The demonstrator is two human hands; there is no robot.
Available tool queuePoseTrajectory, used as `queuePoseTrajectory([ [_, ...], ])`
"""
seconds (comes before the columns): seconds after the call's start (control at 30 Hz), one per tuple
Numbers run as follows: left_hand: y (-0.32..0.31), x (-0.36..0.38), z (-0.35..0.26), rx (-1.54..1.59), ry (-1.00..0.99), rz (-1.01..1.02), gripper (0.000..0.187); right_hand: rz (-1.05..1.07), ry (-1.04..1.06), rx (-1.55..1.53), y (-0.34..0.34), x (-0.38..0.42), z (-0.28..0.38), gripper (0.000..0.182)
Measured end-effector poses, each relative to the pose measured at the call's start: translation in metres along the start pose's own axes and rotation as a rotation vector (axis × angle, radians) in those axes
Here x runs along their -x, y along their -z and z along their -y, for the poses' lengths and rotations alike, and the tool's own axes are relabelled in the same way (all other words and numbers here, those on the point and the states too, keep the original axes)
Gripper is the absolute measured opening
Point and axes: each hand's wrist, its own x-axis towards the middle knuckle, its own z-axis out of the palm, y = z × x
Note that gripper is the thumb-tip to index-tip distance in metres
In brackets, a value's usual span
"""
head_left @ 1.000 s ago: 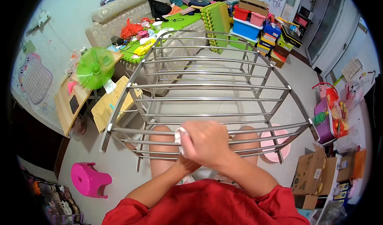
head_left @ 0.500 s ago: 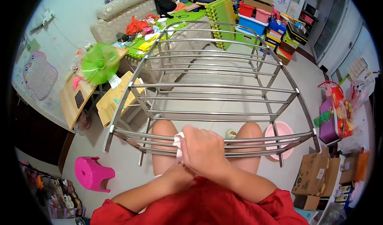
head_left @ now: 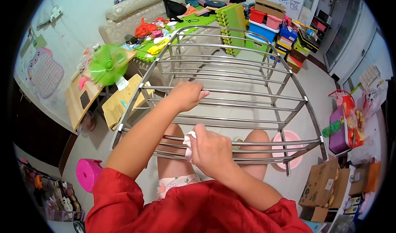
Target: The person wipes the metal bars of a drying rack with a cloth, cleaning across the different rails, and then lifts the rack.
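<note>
So, I see a metal rack (head_left: 231, 92) right in front of me, w/ its long bars running left to right. My right hand (head_left: 210, 148) is nearest, down at the close edge, grip pressed shut around a white cloth (head_left: 189, 141). The cloth sits on a near bar, just left of my fingers, so the bar runs off to both sides of the grip. My left hand (head_left: 186, 94) is farther out, fingers curled over a bar in the middle of the rack, holding it. The two hands are apart, left one up and away, right one low and close.

Count: 1 rack, 1 cloth, 2 hands. Near the rack I also see 1 pink stool (head_left: 87, 174) on the floor at left, 1 pink basin (head_left: 293, 139) under the right side, 1 green fan (head_left: 108, 64) at left.
</note>
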Motion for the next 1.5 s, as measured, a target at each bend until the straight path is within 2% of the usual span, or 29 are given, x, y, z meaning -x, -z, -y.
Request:
queuePoseTrajectory([
  [0.1, 0.002, 0.002, -0.005, -0.022, 0.025, 0.006, 0.042, -0.022, -0.062, -0.105, 0.004, -0.005, -0.002, 0.012],
  [0.2, 0.0, 0.006, -0.008, -0.029, 0.06, -0.018, 0.036, -0.065, -0.147, -0.258, 0.033, -0.028, -0.014, 0.012],
  [0.33, -0.002, 0.01, -0.007, -0.001, 0.06, -0.062, 0.034, -0.213, -0.15, -0.093, 0.075, -0.085, -0.068, 0.017],
  [0.43, -0.001, 0.012, -0.011, 0.01, 0.037, -0.082, 0.033, -0.175, -0.305, -0.039, 0.108, -0.104, -0.104, 0.018],
  [0.5, 0.002, 0.014, -0.012, 0.002, 0.022, -0.092, 0.032, 0.126, -0.636, -0.036, 0.113, -0.101, -0.096, 0.023],
  [0.53, 0.004, 0.015, -0.013, 0.026, 0.035, -0.112, 0.032, 0.113, -0.656, -0.025, 0.112, -0.097, -0.095, 0.023],
  [0.6, 0.006, 0.02, -0.012, 0.056, 0.03, -0.122, 0.031, 0.188, -0.526, 0.121, 0.111, -0.082, -0.097, 0.028],
  [0.8, 0.011, 0.024, -0.03, -0.052, 0.032, -0.104, 0.025, -0.044, -0.673, 0.244, 0.13, -0.045, -0.124, 0.033],
  [0.87, 0.008, 0.02, -0.028, -0.108, 0.047, -0.076, 0.024, -0.141, -0.532, 0.315, 0.121, -0.044, -0.129, 0.027],
  [0.9, 0.007, 0.018, -0.027, -0.119, 0.05, -0.079, 0.024, -0.146, -0.527, 0.306, 0.117, -0.047, -0.129, 0.027],
  [0.97, 0.005, 0.016, -0.025, -0.078, 0.038, -0.086, 0.029, -0.192, -0.289, 0.4, 0.111, -0.058, -0.13, 0.022],
  [1.0, 0.006, 0.015, -0.024, -0.082, 0.048, -0.089, 0.029, -0.19, -0.28, 0.394, 0.11, -0.065, -0.131, 0.022],
  [1.07, 0.008, 0.011, -0.023, -0.01, -0.005, -0.085, 0.035, -0.04, -0.264, 0.468, 0.111, -0.084, -0.138, 0.022],
  [1.1, 0.01, 0.011, -0.026, 0.044, -0.012, -0.114, 0.041, 0.003, -0.323, 0.495, 0.118, -0.094, -0.145, 0.024],
  [1.23, 0.011, 0.01, -0.026, 0.066, 0.022, -0.095, 0.039, -0.247, -0.624, 0.424, 0.163, -0.105, -0.184, 0.024],
  [1.27, 0.011, 0.011, -0.024, 0.077, 0.017, -0.092, 0.037, -0.253, -0.631, 0.429, 0.172, -0.099, -0.19, 0.024],
  [1.33, 0.011, 0.009, -0.023, 0.09, 0.003, -0.088, 0.035, -0.293, -0.806, 0.606, 0.19, -0.086, -0.196, 0.026],
  [1.47, 0.008, 0.008, -0.028, -0.013, -0.009, -0.073, 0.031, -0.208, -0.951, 0.688, 0.213, -0.065, -0.227, 0.036],
  [1.5, 0.008, 0.006, -0.031, -0.064, -0.003, -0.068, 0.03, -0.085, -1.011, 0.65, 0.215, -0.059, -0.234, 0.04],
])
